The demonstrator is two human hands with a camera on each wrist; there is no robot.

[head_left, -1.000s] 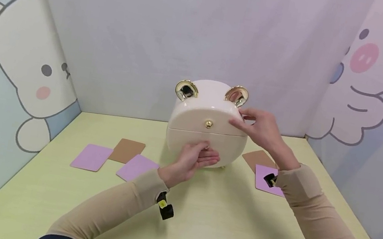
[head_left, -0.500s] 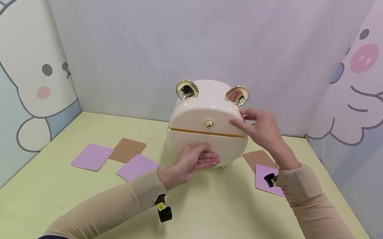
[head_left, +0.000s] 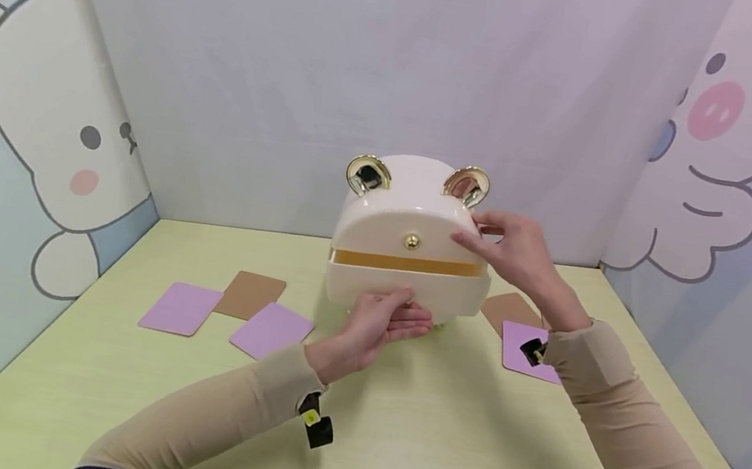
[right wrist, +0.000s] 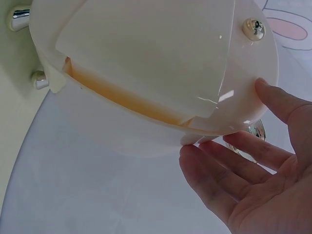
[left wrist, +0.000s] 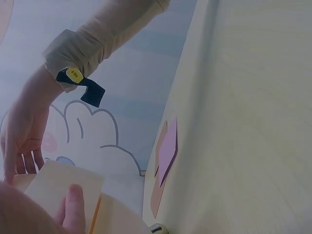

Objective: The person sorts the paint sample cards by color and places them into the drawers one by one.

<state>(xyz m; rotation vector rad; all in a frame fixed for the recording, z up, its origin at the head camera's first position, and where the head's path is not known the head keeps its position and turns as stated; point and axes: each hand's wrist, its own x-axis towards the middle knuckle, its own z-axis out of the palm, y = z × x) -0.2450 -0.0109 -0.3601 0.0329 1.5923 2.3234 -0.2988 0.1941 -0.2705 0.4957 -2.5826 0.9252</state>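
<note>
In the head view, the white box (head_left: 386, 221) stands on the table (head_left: 399, 454), straight ahead at twelve o'clock from the person. On its face, gold ears (head_left: 367, 176) sit at eleven and one o'clock, and a gold knob (head_left: 411, 241) near the centre. Its lower drawer (head_left: 351, 284) is partly pulled out, showing orange inside. At six o'clock, the left hand (head_left: 372, 323) pinches the drawer's front; what lies between thumb and forefinger is hidden. At two o'clock, the right hand (head_left: 518, 252) grips the box's edge. Brown and lilac cards (head_left: 180, 309) lie toward eight and four o'clock from the box.

In the left wrist view, a left finger (left wrist: 75, 207) touches the drawer's front at about seven o'clock.

In the right wrist view, the right thumb (right wrist: 280, 101) presses the box's face at three o'clock, and the fingertips touch its side at four.
</note>
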